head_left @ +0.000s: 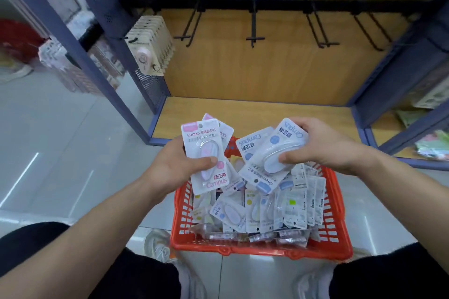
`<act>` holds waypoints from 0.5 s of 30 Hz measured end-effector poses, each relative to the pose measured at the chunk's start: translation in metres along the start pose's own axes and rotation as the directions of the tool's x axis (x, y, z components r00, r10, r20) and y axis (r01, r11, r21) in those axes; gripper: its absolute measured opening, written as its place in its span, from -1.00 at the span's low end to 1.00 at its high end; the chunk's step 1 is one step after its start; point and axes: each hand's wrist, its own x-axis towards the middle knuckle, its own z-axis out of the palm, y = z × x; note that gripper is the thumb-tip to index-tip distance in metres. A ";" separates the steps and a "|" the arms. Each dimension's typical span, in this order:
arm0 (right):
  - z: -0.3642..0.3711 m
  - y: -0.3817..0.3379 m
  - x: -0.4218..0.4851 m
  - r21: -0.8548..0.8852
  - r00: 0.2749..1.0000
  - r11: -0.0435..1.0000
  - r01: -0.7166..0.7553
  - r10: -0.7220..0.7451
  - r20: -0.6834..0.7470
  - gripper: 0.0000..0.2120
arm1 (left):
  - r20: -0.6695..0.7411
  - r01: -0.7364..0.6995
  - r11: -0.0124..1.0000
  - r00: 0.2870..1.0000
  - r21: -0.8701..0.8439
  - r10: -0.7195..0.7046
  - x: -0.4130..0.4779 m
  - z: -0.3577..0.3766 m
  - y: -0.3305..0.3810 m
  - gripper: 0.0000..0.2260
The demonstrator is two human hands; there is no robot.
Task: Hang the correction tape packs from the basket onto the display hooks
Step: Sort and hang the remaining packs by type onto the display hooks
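Left hand (175, 167), centre-left of frame: thumb pinching the front of a pink correction tape pack (206, 153), fingers behind it, and at least one more pink pack fanned behind. Right hand (323, 148), centre-right: thumb on the blister of a blue correction tape pack (279, 150), fingers curled over its top edge, other blue packs under it. Both bundles are held above the red basket (255, 250), lower centre, which still holds many packs. Step judged: sorting by colour, nothing hung from these bundles yet. Next: turn the blue packs, which are upside down, and thread the punched holes onto the bare display hooks (254, 29), top centre. Hung packs (150, 41) fill one hook, upper left. Legible: "Campus" and "修正带" on both colours.
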 end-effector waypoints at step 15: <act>0.035 0.075 0.015 0.055 0.979 0.982 -0.179 0.183 -0.091 -0.75 | 0.019 0.090 0.984 0.996 -0.155 -0.088 0.026 0.080 -0.053 -0.62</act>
